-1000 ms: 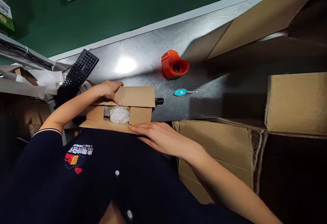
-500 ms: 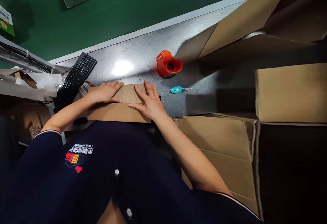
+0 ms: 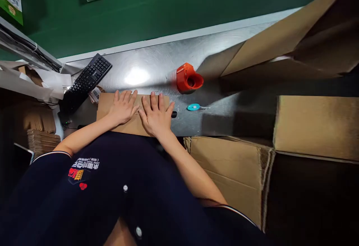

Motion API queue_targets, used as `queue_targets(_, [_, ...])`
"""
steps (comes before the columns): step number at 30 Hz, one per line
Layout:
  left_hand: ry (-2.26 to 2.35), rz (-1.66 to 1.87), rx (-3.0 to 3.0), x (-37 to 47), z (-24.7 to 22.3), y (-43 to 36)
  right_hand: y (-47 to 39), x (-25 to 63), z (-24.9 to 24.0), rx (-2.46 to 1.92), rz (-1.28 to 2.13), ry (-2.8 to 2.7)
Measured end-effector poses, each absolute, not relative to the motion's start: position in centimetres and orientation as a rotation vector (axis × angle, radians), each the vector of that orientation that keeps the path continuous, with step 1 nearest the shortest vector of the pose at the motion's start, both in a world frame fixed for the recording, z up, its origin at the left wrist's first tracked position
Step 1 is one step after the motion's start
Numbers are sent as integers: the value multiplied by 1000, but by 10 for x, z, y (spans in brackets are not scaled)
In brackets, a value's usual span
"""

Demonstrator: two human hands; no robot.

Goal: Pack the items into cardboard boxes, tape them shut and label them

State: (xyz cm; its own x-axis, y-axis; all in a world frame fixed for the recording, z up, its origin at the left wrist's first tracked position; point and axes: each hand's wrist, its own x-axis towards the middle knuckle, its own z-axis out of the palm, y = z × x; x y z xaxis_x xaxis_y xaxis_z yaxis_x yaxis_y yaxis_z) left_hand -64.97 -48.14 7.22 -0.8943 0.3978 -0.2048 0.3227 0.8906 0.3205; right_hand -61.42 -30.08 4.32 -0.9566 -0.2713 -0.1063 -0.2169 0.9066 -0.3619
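Observation:
A brown cardboard box lies on the metal bench in front of my body, its top flaps folded down. My left hand rests on its top with the fingers spread. Beside it, my right hand presses down near the box's right end, palm down and fingers apart. The thumbs almost meet over the middle of the top. A dark object pokes out past the box's right end, mostly hidden.
An orange tape dispenser-like piece and a small turquoise cutter lie to the right. At left is a black keyboard. Large open cartons stand at right. Beyond the metal bench runs a green surface with boxes.
Both hands have flattened onto the box top, and its near flap, which stood raised before, is now down. The view has shifted slightly.

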Motion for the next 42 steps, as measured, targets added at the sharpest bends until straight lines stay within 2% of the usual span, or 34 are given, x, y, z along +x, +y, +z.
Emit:
queue_targets(3, [2842, 944, 529, -650, 78, -501, -289, -612, 43, -335, -882, 2982])
queue_targets(6, [2949, 1567, 119, -641, 94, -551, -259, -603, 46, 64, -1623, 3035])
queue_targets(8, [2946, 1716, -281, -629, 103, -592, -238, -597, 46, 485, -2059, 2813])
queue_targets(10, [2842, 1634, -475, -616, 107, -624, -220, -597, 45, 618, -2186, 2463])
queue_targets(13, [2717, 1332, -358, -607, 110, -640, -208, -614, 51, 197, -1929, 2159])
queue_targets(17, [2524, 898, 239, -625, 120, -617, -232, -654, 82, -498, -1281, 2133])
queue_targets(21, [2505, 410, 486, -648, 130, -588, -280, -671, 116, -673, -323, 2439])
queue_targets(23, [2567, 203, 524, -647, 133, -578, -290, -667, 128, -668, -30, 2513])
queue_targets(28, [2718, 96, 525, -626, 144, -580, -252, -648, 150, -444, 16, 2678])
queue_targets(32, [2873, 436, 220, -615, 146, -609, -233, -638, 170, -235, 147, 2660])
queue_targets(35, [2893, 931, 35, -607, 139, -633, -262, -637, 186, -395, 185, 2816])
queue_targets(37, [2906, 1123, -14, -602, 133, -640, -293, -649, 191, -563, 24, 2843])
queue_targets(39, [2967, 1152, 17, -596, 127, -640, -328, -671, 188, -690, -158, 2634])
queue_targets(42, [3064, 1064, 97, -592, 122, -632, -372, -706, 168, -766, -252, 2214])
